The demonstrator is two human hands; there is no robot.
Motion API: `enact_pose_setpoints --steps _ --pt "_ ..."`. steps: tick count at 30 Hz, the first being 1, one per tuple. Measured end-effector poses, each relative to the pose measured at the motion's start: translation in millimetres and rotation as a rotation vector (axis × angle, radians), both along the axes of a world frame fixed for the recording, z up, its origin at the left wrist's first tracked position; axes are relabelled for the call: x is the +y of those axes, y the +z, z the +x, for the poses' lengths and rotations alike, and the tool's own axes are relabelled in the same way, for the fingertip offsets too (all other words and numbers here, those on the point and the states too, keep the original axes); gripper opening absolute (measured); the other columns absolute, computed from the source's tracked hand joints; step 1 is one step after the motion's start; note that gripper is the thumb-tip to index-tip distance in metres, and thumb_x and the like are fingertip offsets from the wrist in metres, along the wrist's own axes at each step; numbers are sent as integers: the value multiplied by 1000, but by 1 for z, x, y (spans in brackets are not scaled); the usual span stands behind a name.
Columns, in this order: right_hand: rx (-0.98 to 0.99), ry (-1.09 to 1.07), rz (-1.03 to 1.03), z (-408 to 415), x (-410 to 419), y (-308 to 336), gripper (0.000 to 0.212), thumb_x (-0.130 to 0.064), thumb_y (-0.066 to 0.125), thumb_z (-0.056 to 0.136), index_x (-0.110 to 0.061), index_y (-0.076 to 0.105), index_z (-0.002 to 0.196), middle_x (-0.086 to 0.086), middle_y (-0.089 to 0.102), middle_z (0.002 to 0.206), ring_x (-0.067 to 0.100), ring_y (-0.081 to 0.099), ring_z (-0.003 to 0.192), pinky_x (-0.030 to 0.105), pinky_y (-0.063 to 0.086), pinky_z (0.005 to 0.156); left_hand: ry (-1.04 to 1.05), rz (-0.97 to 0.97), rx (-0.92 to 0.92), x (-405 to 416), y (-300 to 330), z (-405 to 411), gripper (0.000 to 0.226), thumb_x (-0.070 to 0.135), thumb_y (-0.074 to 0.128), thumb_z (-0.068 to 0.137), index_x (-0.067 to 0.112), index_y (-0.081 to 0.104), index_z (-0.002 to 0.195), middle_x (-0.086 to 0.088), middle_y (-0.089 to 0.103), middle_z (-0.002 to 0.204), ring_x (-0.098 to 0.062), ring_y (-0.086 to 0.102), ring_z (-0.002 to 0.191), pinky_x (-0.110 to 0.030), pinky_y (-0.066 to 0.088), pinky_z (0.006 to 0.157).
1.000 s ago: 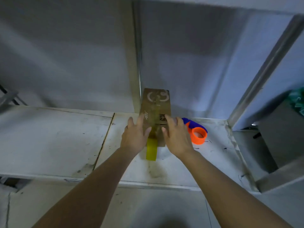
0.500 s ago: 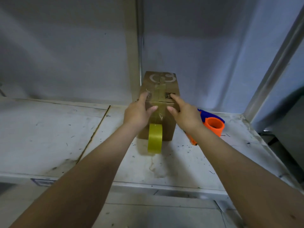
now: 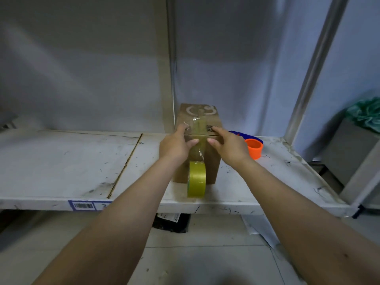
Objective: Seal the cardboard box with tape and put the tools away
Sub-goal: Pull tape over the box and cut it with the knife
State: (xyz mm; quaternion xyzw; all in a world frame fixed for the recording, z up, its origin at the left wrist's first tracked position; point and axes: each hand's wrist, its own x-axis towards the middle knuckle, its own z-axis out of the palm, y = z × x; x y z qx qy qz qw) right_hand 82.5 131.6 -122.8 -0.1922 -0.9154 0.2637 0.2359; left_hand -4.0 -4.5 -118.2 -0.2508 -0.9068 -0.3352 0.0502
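Observation:
A small cardboard box (image 3: 211, 120) stands on a white shelf (image 3: 61, 165), with a strip of clear tape running over its top and down its near face. A yellow tape roll (image 3: 196, 179) hangs from that strip at the box's foot. My left hand (image 3: 174, 146) rests on the box's near left corner, fingers on top, thumb on the tape. My right hand (image 3: 228, 148) presses the near right corner the same way. An orange and blue tape dispenser (image 3: 254, 148) lies right of the box, partly hidden by my right hand.
A metal upright (image 3: 170, 64) rises just behind the box. Another post (image 3: 312, 66) stands at the shelf's right end. A grey bin (image 3: 349, 153) with green material sits to the right. A dark package (image 3: 172, 222) and papers lie on the floor below.
The view has pulled back and tilted down, showing the shelf's front edge and floor. Both hands stay on the box's near top edge, thumbs now nearer the tape strip.

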Motion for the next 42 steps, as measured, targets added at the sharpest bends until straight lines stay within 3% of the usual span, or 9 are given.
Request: enact_pose_setpoints --steps 6,9,12,14,19,24,32,37,42 --pt "-23 -6 6 16 -12 0 50 -43 51 93 -28 42 141 5 62 130 27 57 116 39 49 93 -33 17 -39 -11 1 14 51 44 57 89 29 42 135 -8 63 124 -32 57 113 -35 46 88" --pt "13 -26 65 15 -11 -3 43 -44 38 98 -26 47 137 7 68 117 29 62 105 35 48 78 21 -36 -47 -8 1 17 57 54 57 85 32 44 136 -15 45 139 -34 42 130 -42 38 103" --pt "100 -186 75 10 -8 -8 46 -41 20 101 -16 56 116 9 69 91 29 63 84 33 43 64 119 -270 291 -2 6 21 69 69 48 79 29 47 135 -17 6 161 -33 -1 149 -54 8 117" --pt "148 -319 19 2 0 -16 45 -36 20 102 -11 58 104 8 65 83 25 58 75 32 39 60 32 -319 487 5 9 18 74 72 42 80 27 45 138 -9 5 163 -27 -7 150 -55 1 117" --pt "-9 -381 -20 -23 33 -40 16 -17 43 96 -7 56 95 9 58 81 28 55 76 35 37 60 -168 -382 521 30 10 11 75 71 32 84 22 41 141 -7 43 148 -25 28 144 -45 15 117" --pt "-251 -361 -88 -59 64 -73 15 -15 51 90 -11 62 100 13 67 93 34 62 84 35 44 62 -106 -387 623 34 -1 3 88 74 9 79 15 65 113 -6 69 110 -28 62 105 -37 46 82" --pt "-352 -363 -14 -87 89 -120 29 -26 53 87 -15 55 114 11 64 109 32 60 97 43 53 77 -53 -431 658 32 -7 3 82 71 15 86 13 69 106 -4 73 107 -22 67 100 -34 49 74" --pt "-363 -418 29 -85 93 -124 37 -23 53 91 -6 48 123 18 56 119 35 50 110 42 46 82 -63 -461 613 32 -7 5 84 71 14 87 13 70 109 -5 73 110 -22 67 105 -35 50 78" --pt "-427 -485 -142 -75 82 -111 45 -27 58 89 -5 47 127 19 51 122 34 52 110 39 47 83 -66 -447 610 30 -5 8 86 71 12 86 13 69 112 -6 72 115 -24 66 110 -36 50 82"
